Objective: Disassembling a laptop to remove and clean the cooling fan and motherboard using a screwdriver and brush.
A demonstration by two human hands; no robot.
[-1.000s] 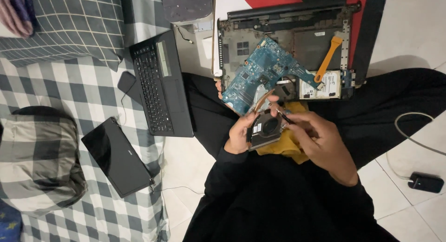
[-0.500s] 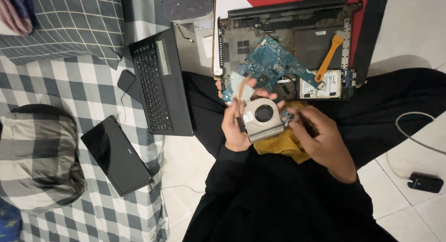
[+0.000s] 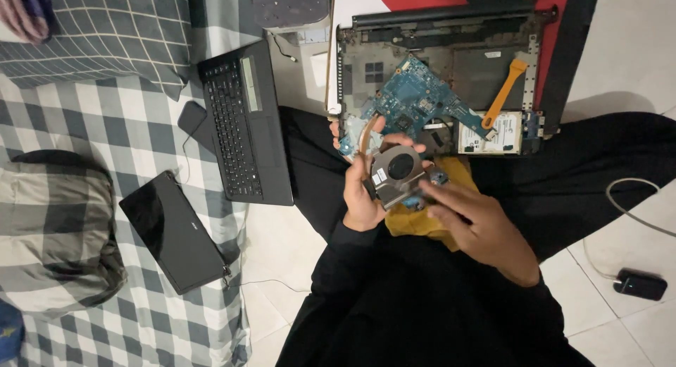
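I hold a grey metal laptop cooling fan (image 3: 398, 172) with a copper heat pipe over my lap. My left hand (image 3: 362, 191) grips its left side, fingers curled over the top edge. My right hand (image 3: 479, 222) pinches its lower right corner. A yellow cloth (image 3: 422, 215) lies under the fan on my lap. Just beyond my hands sits an opened laptop base (image 3: 436, 78) with a blue circuit board (image 3: 412, 99) and an orange plastic pry tool (image 3: 503, 92) resting on it.
A black laptop keyboard panel (image 3: 243, 124) lies to the left beside a dark tablet-like slab (image 3: 172, 229) on a checked blanket (image 3: 84, 127). A black charger block (image 3: 639, 284) with a white cable sits on the tiled floor at right.
The fan has been turned from its dark underside to face up, showing the round fan opening. Both hands stayed on it and shifted slightly.
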